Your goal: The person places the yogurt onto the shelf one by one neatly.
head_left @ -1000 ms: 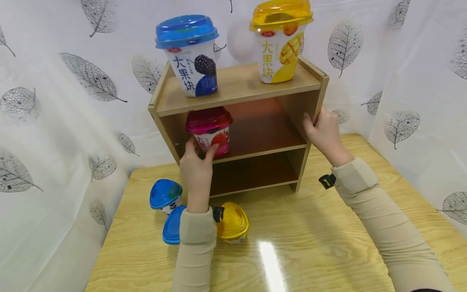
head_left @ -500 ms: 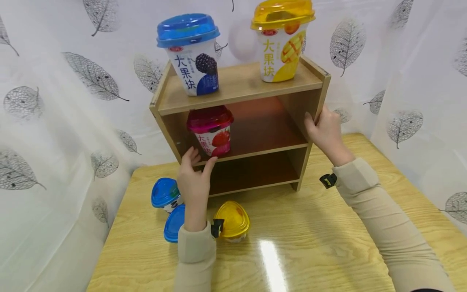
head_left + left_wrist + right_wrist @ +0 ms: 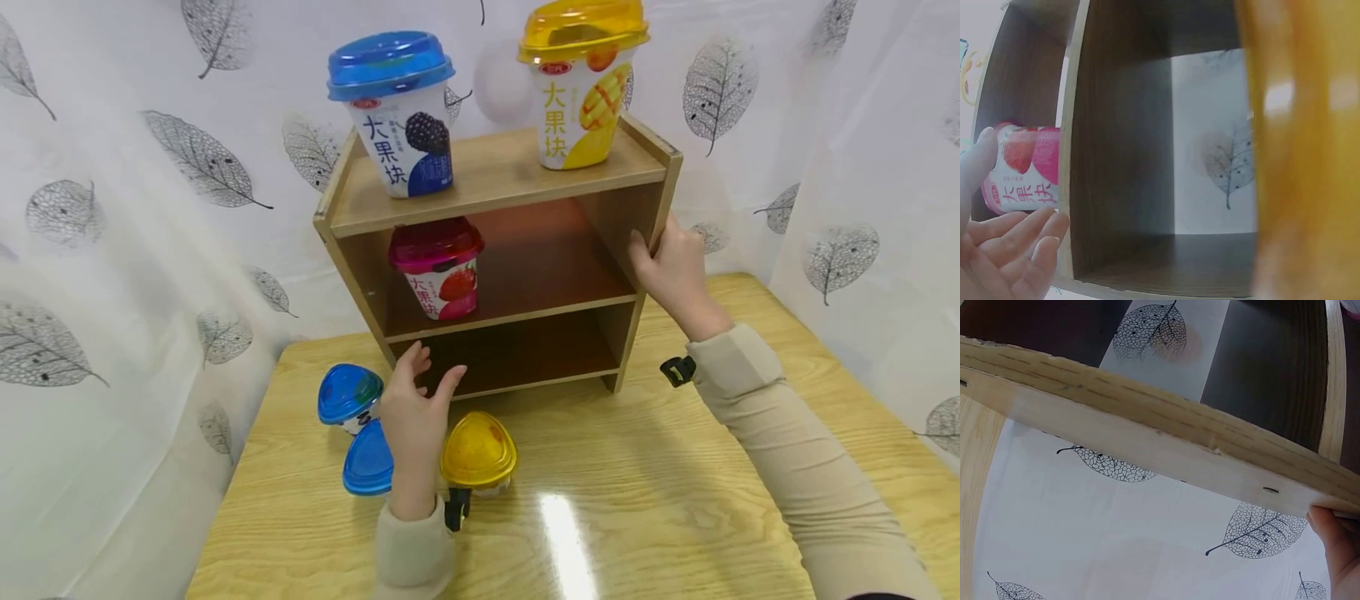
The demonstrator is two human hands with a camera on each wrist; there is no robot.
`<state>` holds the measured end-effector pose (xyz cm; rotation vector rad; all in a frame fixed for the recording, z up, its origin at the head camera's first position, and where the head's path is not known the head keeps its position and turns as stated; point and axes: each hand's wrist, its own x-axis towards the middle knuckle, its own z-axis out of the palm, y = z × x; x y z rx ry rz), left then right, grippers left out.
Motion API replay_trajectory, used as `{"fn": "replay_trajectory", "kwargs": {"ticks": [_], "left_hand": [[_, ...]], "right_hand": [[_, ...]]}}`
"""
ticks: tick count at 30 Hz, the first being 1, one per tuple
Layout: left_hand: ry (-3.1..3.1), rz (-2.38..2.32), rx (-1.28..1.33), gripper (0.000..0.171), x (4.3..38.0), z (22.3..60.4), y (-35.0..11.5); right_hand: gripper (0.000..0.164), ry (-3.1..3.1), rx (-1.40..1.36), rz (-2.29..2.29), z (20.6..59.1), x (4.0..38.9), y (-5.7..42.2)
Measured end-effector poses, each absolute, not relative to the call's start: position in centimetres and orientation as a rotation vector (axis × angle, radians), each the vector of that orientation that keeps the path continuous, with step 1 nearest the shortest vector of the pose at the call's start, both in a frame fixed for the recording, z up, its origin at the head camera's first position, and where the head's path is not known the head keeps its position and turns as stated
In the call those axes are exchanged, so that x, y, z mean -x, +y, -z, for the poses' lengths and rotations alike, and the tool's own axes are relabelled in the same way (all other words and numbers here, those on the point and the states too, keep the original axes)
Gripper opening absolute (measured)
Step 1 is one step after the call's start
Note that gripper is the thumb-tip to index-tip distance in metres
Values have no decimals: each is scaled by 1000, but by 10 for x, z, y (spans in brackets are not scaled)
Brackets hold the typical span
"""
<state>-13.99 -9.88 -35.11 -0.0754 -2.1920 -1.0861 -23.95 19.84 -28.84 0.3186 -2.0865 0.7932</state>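
Note:
My left hand is empty, thumb and fingers spread, just in front of the wooden shelf. A pink-lidded strawberry yogurt cup stands upright on the middle board, at its left end. In the left wrist view this strawberry cup appears beyond the spread fingers. My right hand grips the shelf's right side panel, thumb at the front edge; most of its fingers are hidden behind. A small part of the right hand shows at that panel in the right wrist view.
On top stand a blue-lidded blackberry cup and a yellow-lidded cup. Below, near my left forearm, the table holds two blue-lidded cups and a yellow-lidded cup. A leaf-patterned curtain hangs behind.
My left hand has let go of the strawberry cup and drawn down and back towards me, leaving the cup on the middle board. The right hand keeps its grip on the side panel.

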Motion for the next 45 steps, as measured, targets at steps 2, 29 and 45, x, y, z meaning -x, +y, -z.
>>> {"fn": "replay_trajectory", "kwargs": {"ticks": [2,29,45], "left_hand": [[-2227,1063,74,52,138,357,-98],[-2963,351,7,77,127,382,-85],[-3039,246,64,89,129,390,-78]], "right_hand": [[21,-2086,-322,-788,288,240,198],[24,-2102,-298,-833,286,241,199],[21,-2097,-295,-829,287,241,198]]}}
